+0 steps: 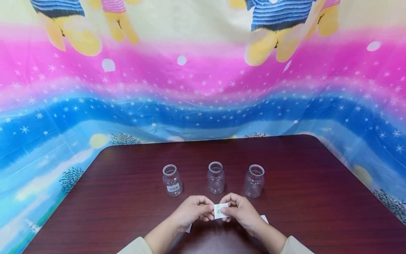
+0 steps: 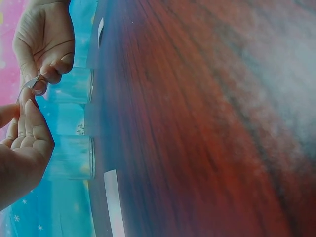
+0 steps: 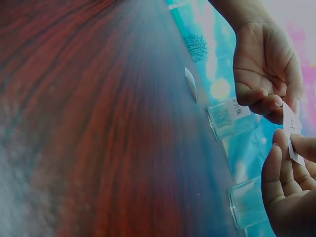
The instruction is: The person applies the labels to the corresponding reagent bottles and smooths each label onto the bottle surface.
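Note:
Both hands hold a small white paper label with dark handwriting, above the near part of the table. The left hand pinches its left edge between thumb and fingertips. On the other side, the right hand grips it, thumb laid over part of the writing. Seen from the right wrist, the label stretches between the two hands. Just beyond them three clear glass jars stand upright in a row. The left jar bears a written white label; the middle jar and right jar show none.
A white paper piece lies on the dark red wooden table by the left wrist, partly hidden. Another white piece lies beside the right wrist. A colourful printed curtain hangs around the table's back and sides.

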The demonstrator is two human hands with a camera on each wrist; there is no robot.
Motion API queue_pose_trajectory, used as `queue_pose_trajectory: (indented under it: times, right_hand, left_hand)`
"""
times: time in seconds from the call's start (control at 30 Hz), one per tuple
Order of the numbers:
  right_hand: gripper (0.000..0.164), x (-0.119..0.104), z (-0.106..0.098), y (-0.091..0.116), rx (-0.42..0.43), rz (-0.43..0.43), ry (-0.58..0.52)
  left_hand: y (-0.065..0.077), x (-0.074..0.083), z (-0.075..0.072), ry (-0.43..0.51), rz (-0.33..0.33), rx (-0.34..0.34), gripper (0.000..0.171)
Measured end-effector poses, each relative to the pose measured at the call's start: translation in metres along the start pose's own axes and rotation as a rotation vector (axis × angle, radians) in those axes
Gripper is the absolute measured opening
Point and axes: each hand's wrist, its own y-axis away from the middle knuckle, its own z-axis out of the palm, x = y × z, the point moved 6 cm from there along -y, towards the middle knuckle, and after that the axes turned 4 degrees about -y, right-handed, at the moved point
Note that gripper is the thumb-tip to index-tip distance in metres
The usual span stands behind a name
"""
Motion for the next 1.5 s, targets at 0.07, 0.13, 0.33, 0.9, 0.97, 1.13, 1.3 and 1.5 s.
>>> queue_pose_trajectory:
  times: [0.07,0.13,0.33,0.9,0.97,1.13,1.3,1.5]
  right_hand:
    - [0.028,0.0006,-0.0003,-0.0003,-0.001,0.002,-0.001]
    - [0.028,0.0014,-0.0003,-0.0005,-0.005,0.004,-0.005]
    - [0.027,0.0043,0.0014,-0.0006,-0.029,0.016,-0.01]
    - [0.028,0.0064,0.0027,-0.0017,-0.042,0.023,-0.02]
    - [0.029,0.0066,0.0025,-0.0017,-0.021,0.034,-0.009]
    - [0.031,0.0074,-0.0012,-0.0016,0.094,0.069,0.055]
    - [0.029,0.0076,-0.0059,-0.0009,0.202,0.073,0.12]
    - [0.027,0.0047,-0.0006,-0.0016,0.112,0.024,0.132]
  left_hand:
    - [0.0001,0.0003,0.0001,0.0,0.0,-0.004,0.018]
    - [0.0002,0.0004,0.0001,-0.002,0.0,-0.01,0.019]
    - [0.0006,-0.0011,-0.0005,-0.005,-0.006,-0.042,0.021]
    - [-0.0004,-0.0007,-0.0017,0.041,-0.015,-0.046,0.021]
    - [-0.0009,-0.001,-0.0021,0.041,-0.013,-0.041,0.021]
    - [-0.0014,-0.001,-0.0023,0.052,-0.003,-0.031,0.021]
    - [-0.0013,-0.0006,-0.002,0.058,0.006,-0.015,0.022]
    - [-0.0017,0.0008,-0.0021,0.041,0.008,-0.011,0.022]
